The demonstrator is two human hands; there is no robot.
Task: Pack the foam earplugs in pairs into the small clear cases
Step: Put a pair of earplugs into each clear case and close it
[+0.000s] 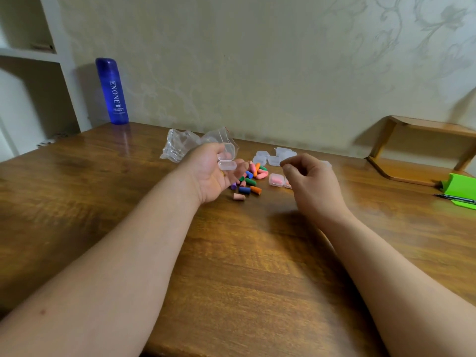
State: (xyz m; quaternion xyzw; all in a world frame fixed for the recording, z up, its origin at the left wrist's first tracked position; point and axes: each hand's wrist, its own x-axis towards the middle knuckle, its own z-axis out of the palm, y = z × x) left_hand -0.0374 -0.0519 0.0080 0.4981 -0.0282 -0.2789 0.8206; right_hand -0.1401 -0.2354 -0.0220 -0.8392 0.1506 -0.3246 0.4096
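Left hand (212, 173) is palm-up above the table (231, 266), fingers curled round an open clear case (227, 165), lid hinged up; nothing visible inside it. Right hand (313, 180) is raised, back to the camera, fingers curled in with thumb and index tips together. It's motion-blurred, so can't tell if it pinches anything. The loose earplugs (251, 180) lie in a mixed-colour pile on the table between the two hands, closer to the left fingertips; blue, green, orange, pink and purple pieces are visible. One peach earplug (239, 196) sits apart from the pile, just right of the left palm heel. A closed case with pink earplugs (276, 180) lies just left of the right hand; a second case beside it is mostly hidden by that hand. A cluster of empty cases (270, 157) sits beyond the right hand's fingertips. A crumpled clear bag (184, 144) lies just beyond the left hand. A blue bottle (112, 91) stands well beyond and left of the left hand, at the wall. A green stand (461, 188) with a pen (454, 198) lies far right of the right hand, a wooden riser (422, 140) behind it.
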